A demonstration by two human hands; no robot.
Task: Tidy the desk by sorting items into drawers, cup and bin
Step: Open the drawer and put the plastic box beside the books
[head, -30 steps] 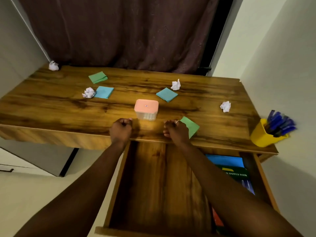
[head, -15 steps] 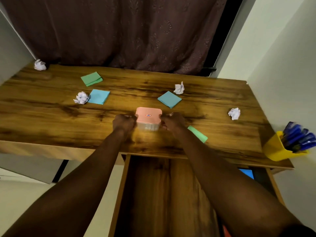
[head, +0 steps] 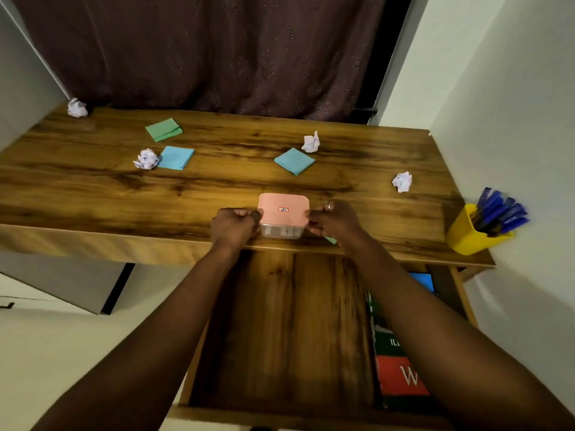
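Note:
A small clear box with a pink lid (head: 283, 214) sits near the front edge of the wooden desk (head: 93, 194). My left hand (head: 234, 227) grips its left side and my right hand (head: 334, 222) grips its right side. Below the desk edge an open drawer (head: 280, 331) holds books (head: 398, 365) along its right side. Sticky-note pads lie on the desk: a green one (head: 164, 129), a blue one (head: 175, 157), another blue one (head: 294, 160). A further green pad (head: 330, 240) is mostly hidden under my right hand. Crumpled paper balls (head: 146, 159) (head: 311, 142) (head: 402, 181) (head: 77, 107) are scattered about.
A yellow cup (head: 469, 233) full of blue pens stands at the desk's right front corner, against the white wall. A dark curtain (head: 217, 51) hangs behind the desk. A grey cabinet (head: 62, 284) stands under the desk at left.
Both hands moved from the desk's front edge up to the pink-lidded box and closed on its two sides. The camera has tilted, bringing the drawer further into view.

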